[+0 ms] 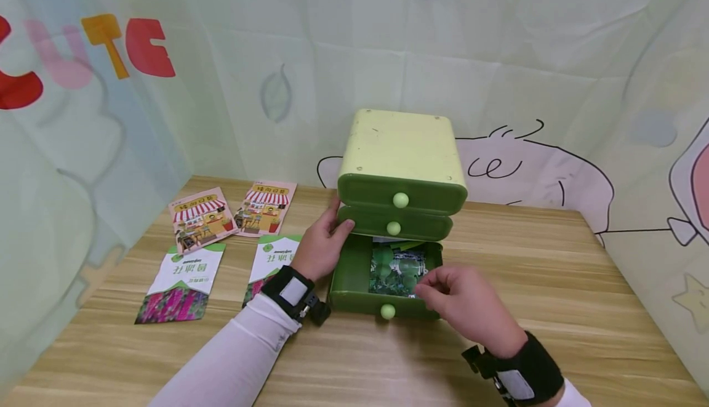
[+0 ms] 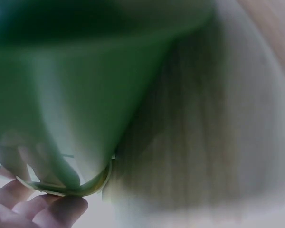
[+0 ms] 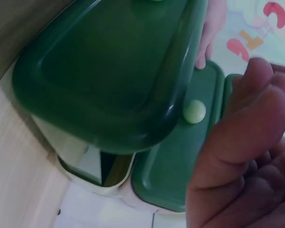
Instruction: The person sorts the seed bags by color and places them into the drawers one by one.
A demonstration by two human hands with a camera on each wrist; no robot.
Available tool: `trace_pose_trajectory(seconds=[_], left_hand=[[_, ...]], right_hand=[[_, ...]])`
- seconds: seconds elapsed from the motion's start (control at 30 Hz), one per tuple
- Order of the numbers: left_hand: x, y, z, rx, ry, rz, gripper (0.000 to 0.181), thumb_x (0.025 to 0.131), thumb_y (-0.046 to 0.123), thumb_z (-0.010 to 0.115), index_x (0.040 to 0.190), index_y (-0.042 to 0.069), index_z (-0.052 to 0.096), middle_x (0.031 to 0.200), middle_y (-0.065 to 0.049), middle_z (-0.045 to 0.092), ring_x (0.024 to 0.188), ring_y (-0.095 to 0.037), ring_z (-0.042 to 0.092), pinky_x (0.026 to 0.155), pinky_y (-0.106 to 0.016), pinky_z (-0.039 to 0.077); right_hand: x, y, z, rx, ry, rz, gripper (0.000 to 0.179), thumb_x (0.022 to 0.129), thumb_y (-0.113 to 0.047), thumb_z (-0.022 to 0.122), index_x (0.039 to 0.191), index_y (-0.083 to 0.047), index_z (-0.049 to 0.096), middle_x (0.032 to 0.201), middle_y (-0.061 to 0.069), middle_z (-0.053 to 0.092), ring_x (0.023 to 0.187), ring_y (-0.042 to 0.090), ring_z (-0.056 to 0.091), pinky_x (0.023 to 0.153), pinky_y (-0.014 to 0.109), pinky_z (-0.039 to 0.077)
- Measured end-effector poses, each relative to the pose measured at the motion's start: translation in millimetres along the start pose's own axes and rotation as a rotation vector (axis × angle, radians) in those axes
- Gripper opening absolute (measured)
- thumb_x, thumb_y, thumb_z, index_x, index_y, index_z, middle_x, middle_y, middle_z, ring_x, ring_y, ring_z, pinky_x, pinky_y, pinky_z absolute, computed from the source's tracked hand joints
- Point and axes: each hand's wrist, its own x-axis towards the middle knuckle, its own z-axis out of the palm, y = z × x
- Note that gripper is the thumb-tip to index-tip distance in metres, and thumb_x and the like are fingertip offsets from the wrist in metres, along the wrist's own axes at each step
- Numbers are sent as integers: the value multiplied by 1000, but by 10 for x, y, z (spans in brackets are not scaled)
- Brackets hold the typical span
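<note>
A small green drawer cabinet (image 1: 403, 145) with a cream top stands on the table, its bottom drawer (image 1: 350, 271) pulled out. My left hand (image 1: 321, 244) grips the cabinet's left side, thumb near the middle drawer's front. In the left wrist view its fingertips (image 2: 61, 211) curl at a rim. Inside the open drawer lies a packet with a green leafy picture (image 1: 396, 269). Over the drawer's right front corner is my right hand (image 1: 471, 302), its fingers curled and thumb drawn in close to the packet's edge. The right wrist view shows nothing between those fingers (image 3: 247, 128).
Two pink packets with striped awnings (image 1: 204, 219) (image 1: 266, 207) lie at the back left. In front of them are two white packets with magenta flowers (image 1: 180, 284) (image 1: 271, 262), one partly behind my left arm. A printed cloth (image 1: 354, 56) hangs behind the wooden table (image 1: 554, 284).
</note>
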Motion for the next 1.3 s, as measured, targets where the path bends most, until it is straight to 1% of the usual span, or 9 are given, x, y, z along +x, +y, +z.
trace_pose_trajectory(seconds=[0.13,0.27,0.4,0.53,0.7,0.9,1.13,1.2,1.3], left_hand=[[-3,2,0,1,-4,-1,60,94,56,44,143,52,11,136,-3,49,115,-11,45,94,-47,43],[-7,6,-4,3,-7,-6,60,93,57,44,143,52,11,136,-3,48,116,-11,44,95,-47,43],[-7,9,-4,4,-7,-9,59,93,57,43,143,52,11,137,-3,48,117,-12,44,95,-47,43],[-6,7,-2,4,-5,-14,59,94,57,43,143,52,11,138,-3,47,117,-12,44,96,-48,42],[-7,2,-4,4,-5,-19,59,94,57,43,143,53,11,139,-1,45,118,-11,43,97,-48,41],[-12,14,-6,1,-4,-15,58,94,56,43,143,52,12,139,-1,45,118,-12,43,97,-48,41],[-14,29,-8,-8,-6,-16,59,93,56,44,143,52,11,139,-2,46,118,-12,43,96,-48,41],[-12,29,-7,-7,-5,-20,59,93,56,44,143,52,12,138,-2,46,117,-11,43,96,-48,42],[-12,28,-10,-7,-7,-17,59,94,56,44,143,52,12,139,-2,46,117,-11,43,96,-48,42]], right_hand=[[-43,-65,47,-71,-56,-60,14,87,-32,67,79,-21,69,63,-12,57,56,8,50,49,28,47],[-72,-100,91,-154,-126,-115,20,87,-38,66,73,-24,67,59,-16,54,55,5,47,49,26,45],[-89,-103,127,-214,-178,-143,25,86,-45,65,69,-26,64,58,-17,53,53,3,46,47,26,44],[-100,-105,164,-232,-205,-149,23,85,-45,66,71,-26,65,59,-18,55,53,2,48,48,25,45],[-111,-129,229,-238,-221,-160,21,85,-41,68,74,-23,69,63,-18,57,56,1,49,52,26,46],[-133,-113,313,-277,-223,-186,23,84,-43,67,78,-21,70,69,-17,61,59,-1,50,56,26,49],[-136,-119,371,-312,-223,-181,26,84,-43,67,79,-18,71,73,-12,66,63,-1,52,60,29,51],[-135,-122,385,-322,-219,-181,27,84,-43,67,78,-18,71,72,-12,65,62,-1,52,59,28,50],[-136,-123,409,-339,-205,-179,28,85,-44,66,73,-20,68,61,-14,59,53,0,47,52,26,46]])
